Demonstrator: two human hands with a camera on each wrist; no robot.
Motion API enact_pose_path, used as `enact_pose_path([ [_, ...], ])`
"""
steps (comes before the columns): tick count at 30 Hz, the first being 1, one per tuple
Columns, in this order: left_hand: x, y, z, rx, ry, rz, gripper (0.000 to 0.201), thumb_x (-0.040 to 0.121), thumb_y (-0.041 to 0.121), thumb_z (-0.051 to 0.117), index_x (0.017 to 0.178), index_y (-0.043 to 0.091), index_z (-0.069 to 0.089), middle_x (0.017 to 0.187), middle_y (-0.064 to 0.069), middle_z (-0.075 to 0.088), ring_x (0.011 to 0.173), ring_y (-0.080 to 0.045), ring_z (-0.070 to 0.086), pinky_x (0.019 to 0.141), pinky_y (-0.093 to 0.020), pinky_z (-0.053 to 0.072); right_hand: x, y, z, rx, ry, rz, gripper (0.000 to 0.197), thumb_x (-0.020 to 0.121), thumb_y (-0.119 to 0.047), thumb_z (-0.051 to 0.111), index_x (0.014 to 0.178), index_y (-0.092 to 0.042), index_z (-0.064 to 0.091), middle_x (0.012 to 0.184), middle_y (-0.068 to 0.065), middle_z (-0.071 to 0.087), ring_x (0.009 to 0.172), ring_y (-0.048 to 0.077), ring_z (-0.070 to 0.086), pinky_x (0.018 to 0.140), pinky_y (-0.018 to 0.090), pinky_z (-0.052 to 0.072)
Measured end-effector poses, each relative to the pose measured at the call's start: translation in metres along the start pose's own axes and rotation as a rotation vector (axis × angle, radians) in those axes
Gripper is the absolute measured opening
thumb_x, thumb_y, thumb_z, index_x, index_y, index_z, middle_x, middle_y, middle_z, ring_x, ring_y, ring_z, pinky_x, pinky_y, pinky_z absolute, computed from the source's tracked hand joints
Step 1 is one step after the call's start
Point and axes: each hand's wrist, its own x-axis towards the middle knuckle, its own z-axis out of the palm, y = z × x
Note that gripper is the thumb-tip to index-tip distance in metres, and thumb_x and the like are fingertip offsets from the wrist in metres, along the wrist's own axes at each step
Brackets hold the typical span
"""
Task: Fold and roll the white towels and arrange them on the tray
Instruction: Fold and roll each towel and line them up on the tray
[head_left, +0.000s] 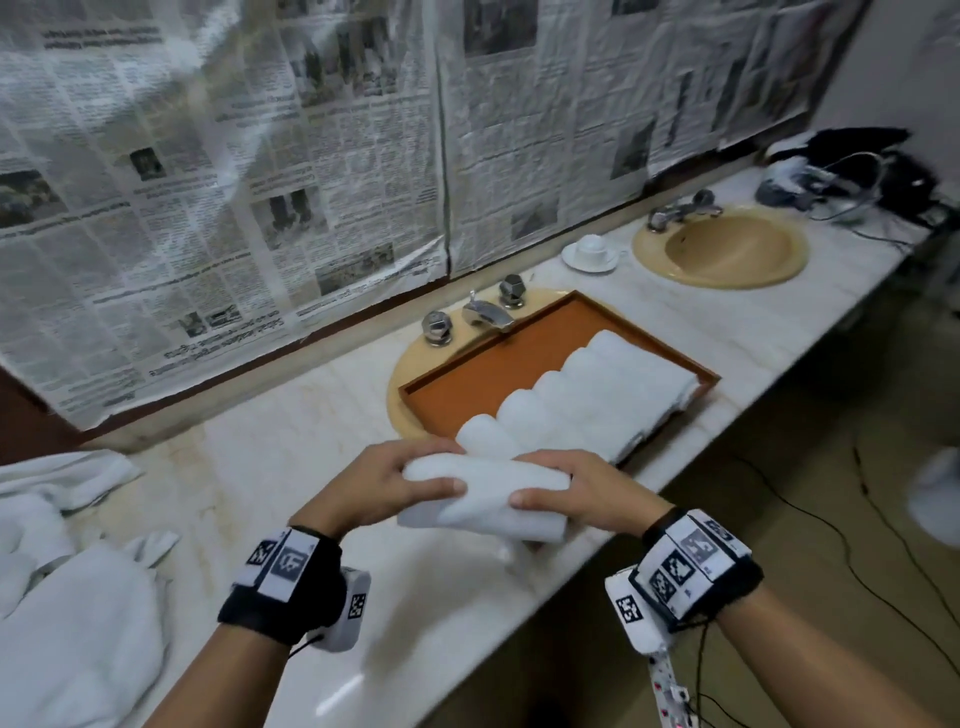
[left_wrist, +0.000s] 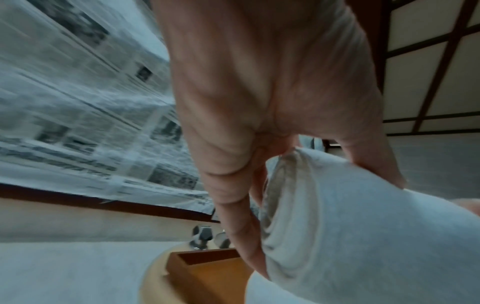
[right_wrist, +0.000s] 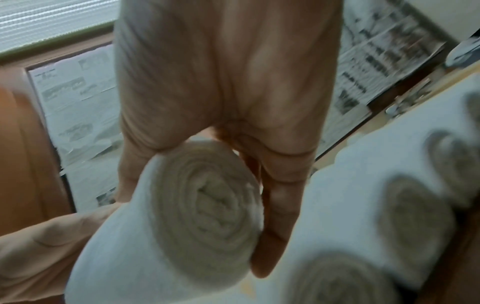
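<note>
A rolled white towel (head_left: 483, 496) is held in the air over the marble counter, just in front of the brown tray (head_left: 467, 374). My left hand (head_left: 387, 486) grips its left end, thumb on the near side. My right hand (head_left: 571, 491) grips its right end. The left wrist view shows the rolled towel (left_wrist: 350, 226) between my fingers (left_wrist: 233, 205) and thumb; the right wrist view shows the spiral end of the rolled towel (right_wrist: 205, 205). Several rolled towels (head_left: 587, 395) lie side by side in the tray, also blurred as rolled towels (right_wrist: 402, 205) in the right wrist view.
The tray rests over a beige sink with a chrome tap (head_left: 485, 314). Loose white towels (head_left: 67, 571) are heaped at the counter's left. A cup on a saucer (head_left: 592, 249), a second sink (head_left: 722, 249) and dark gear with cables (head_left: 852, 171) lie to the right. Newspaper covers the wall.
</note>
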Motion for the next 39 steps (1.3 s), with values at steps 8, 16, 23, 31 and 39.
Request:
enact_pose_path([
  [8,0.130,0.068,0.025,0.082,-0.091,0.186,0.039,0.079,0.055,0.076,0.115,0.043,0.068,0.113,0.034,0.062,0.107,0.009,0.057,0.097,-0.024,0.047,-0.008,0.042,-0.100,0.137,0.289,-0.019,0.049,0.077,-0.041,0.081,0.121,-0.023,0.069,0.119,-0.017,0.069,0.115,-0.006,0.058,0.105,0.025,0.044],
  [16,0.285,0.129,0.056,0.082,-0.135,0.236,0.043,0.074,0.061,0.077,0.113,0.044,0.068,0.112,0.021,0.068,0.104,-0.002,0.064,0.097,-0.033,0.051,0.031,0.107,-0.211,0.156,0.512,0.015,0.048,0.074,-0.051,0.081,0.116,-0.031,0.072,0.116,-0.017,0.070,0.112,-0.001,0.061,0.103,0.037,0.048],
  [23,0.402,0.154,0.084,0.099,-0.214,0.218,0.038,0.078,0.050,0.080,0.113,0.037,0.070,0.114,0.019,0.068,0.104,0.003,0.061,0.093,-0.022,0.049,0.071,0.157,-0.284,0.175,0.563,0.098,0.026,0.078,-0.041,0.081,0.102,-0.041,0.071,0.106,-0.027,0.069,0.104,-0.007,0.061,0.097,0.027,0.050],
  [31,0.491,0.129,0.119,0.161,-0.331,0.124,0.045,0.073,0.064,0.077,0.112,0.044,0.068,0.119,0.020,0.065,0.111,-0.001,0.058,0.100,-0.028,0.046,0.109,0.211,-0.299,0.144,0.555,0.269,0.052,0.080,-0.054,0.074,0.124,-0.029,0.065,0.121,-0.015,0.065,0.113,0.005,0.058,0.098,0.027,0.047],
  [39,0.510,0.114,0.137,0.257,-0.463,0.045,0.049,0.080,0.068,0.067,0.122,0.044,0.062,0.129,0.016,0.059,0.119,-0.007,0.053,0.102,-0.030,0.041,0.115,0.236,-0.268,0.021,0.541,0.449,0.077,0.074,-0.085,0.045,0.129,-0.034,0.056,0.126,-0.005,0.062,0.123,0.018,0.051,0.105,0.041,0.044],
])
